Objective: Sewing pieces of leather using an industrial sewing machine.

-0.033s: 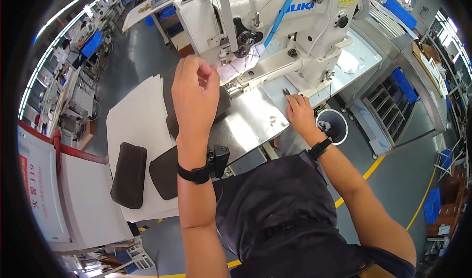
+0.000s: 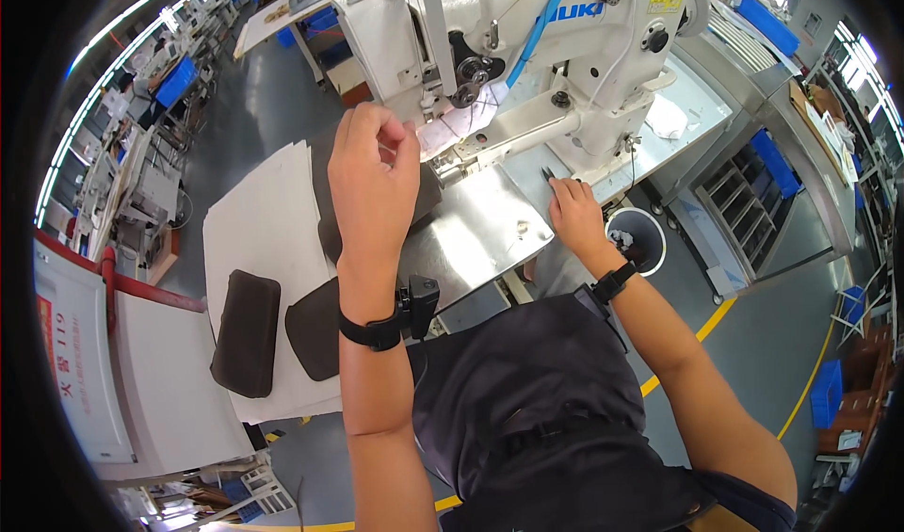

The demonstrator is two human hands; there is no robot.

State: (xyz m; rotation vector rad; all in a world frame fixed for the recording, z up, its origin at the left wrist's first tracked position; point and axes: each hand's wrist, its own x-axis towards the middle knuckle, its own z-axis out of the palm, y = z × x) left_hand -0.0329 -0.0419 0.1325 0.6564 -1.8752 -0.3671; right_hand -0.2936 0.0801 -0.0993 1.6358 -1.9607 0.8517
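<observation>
Workpiece: dark brown leather piece (image 2: 428,198) lies on the steel tabletop (image 2: 471,240) just left of the needle, mostly hidden behind the left hand.
Left hand: left hand (image 2: 372,179) raised over the piece, fingertips pinched together; whether they grip a thread cannot be told.
Right hand: right hand (image 2: 574,217) flat on the tabletop, fingers on a small dark snipping tool (image 2: 548,174); grip looks loose, not closed.
Machine: white sewing machine (image 2: 556,52) stands right behind both hands.
Progress: judged mid-run; this piece not yet off the machine.
Stock: two dark brown pads (image 2: 247,332) and (image 2: 315,330) lie on the white board (image 2: 254,240), left, well apart from the needle.
</observation>
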